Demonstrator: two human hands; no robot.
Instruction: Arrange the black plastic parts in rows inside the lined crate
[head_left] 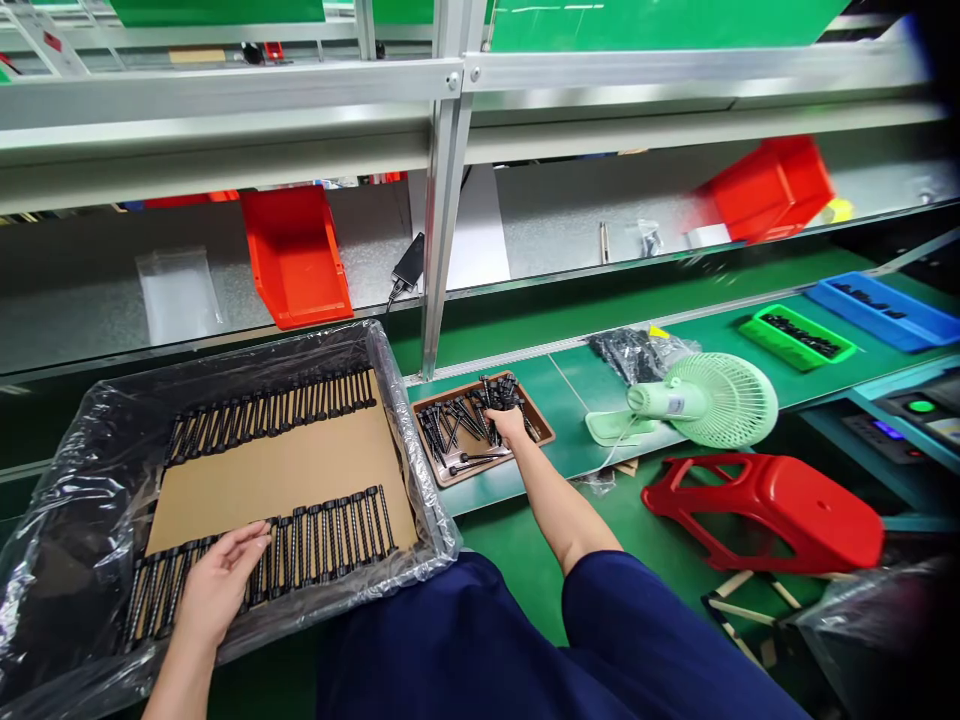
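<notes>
A plastic-lined box (pixel 45 520) rests on my lap, with a cardboard sheet (pixel 277 470) inside. Two rows of black bolts lie on it, a far row (pixel 270 410) and a near row (pixel 330 535). My left hand (pixel 217 585) lies flat on the near row, fingers stretched out. My right hand (pixel 506 420) reaches into a brown tray (pixel 544 425) of loose black bolts (pixel 457 425) on the green table, fingers closed around several of them.
A small green fan (pixel 712 400) lies on its side right of the tray, beside a bag of black parts (pixel 630 352). A red stool (pixel 772 510) lies tipped on the floor. Red bins (pixel 296 255) (pixel 772 185), a green tray (pixel 799 338) and a blue tray (pixel 885 310) stand farther off.
</notes>
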